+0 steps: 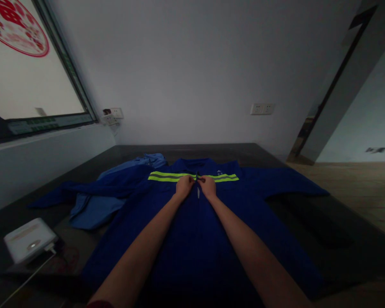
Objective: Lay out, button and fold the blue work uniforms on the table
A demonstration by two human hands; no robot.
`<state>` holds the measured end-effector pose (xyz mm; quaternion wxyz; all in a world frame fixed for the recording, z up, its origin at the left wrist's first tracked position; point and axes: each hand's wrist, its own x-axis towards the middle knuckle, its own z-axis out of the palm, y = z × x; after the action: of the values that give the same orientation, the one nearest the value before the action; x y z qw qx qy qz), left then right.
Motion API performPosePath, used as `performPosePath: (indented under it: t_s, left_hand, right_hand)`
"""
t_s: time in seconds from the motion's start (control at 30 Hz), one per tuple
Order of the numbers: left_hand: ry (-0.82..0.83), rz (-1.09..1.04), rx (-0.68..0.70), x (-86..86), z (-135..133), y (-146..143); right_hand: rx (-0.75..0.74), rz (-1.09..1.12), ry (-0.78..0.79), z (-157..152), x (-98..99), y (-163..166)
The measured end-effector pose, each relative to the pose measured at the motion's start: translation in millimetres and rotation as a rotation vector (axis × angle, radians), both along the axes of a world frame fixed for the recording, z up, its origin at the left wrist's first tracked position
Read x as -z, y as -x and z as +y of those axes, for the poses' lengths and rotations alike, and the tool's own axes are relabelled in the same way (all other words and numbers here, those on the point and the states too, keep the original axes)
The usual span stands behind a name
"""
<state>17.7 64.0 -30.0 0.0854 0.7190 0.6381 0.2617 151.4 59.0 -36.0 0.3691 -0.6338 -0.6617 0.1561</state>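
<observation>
A dark blue work jacket (pixel 195 244) lies spread face up, its collar (pixel 195 164) at the far end and both sleeves out to the sides. Across its chest runs a yellow-green reflective stripe (pixel 165 176), with a small white mark at the right breast. At the front opening, level with the stripe, my left hand (pixel 185 187) pinches the left edge of the jacket front. Close beside it, my right hand (pixel 208 187) grips the opposite edge. The fingers cover what exactly is pinched. A pale strip (pixel 198 193) shows in the opening just below the hands.
Under the jacket is a dark table (pixel 234 149) against a wall. A lighter blue garment (pixel 96 210) lies beneath the left sleeve. At the near left stands a white box (pixel 30 240) with a cable plugged in. Some dark item (pixel 324 224) lies at the right.
</observation>
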Motion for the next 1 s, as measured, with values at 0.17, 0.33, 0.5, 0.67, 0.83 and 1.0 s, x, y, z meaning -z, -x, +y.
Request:
performPosePath:
  t_s: [0.17,0.33,0.5,0.67,0.83,1.0]
  left_hand:
    - [-0.013,0.015,0.009,0.0,-9,-1]
    - [-0.012,0.015,0.047,1.4,-9,2]
    - [-0.018,0.000,0.058,0.0,-7,5]
    - [-0.081,-0.004,0.062,-8.4,-12,9]
    - [-0.148,0.025,0.059,-7.2,-18,7]
    - [-0.128,0.030,0.051,-4.2,-20,5]
  right_hand:
    - [-0.014,-0.007,0.005,-2,-1.2,1]
    - [-0.008,-0.017,0.008,-3,-0.7,1]
    - [-0.004,-0.026,0.000,-3,-0.3,1]
    - [-0.027,-0.014,-0.045,-4,-0.3,1]
    - [-0.061,0.009,-0.089,-3,-0.2,3]
    - [-0.090,0.013,-0.109,-2,1.2,1]
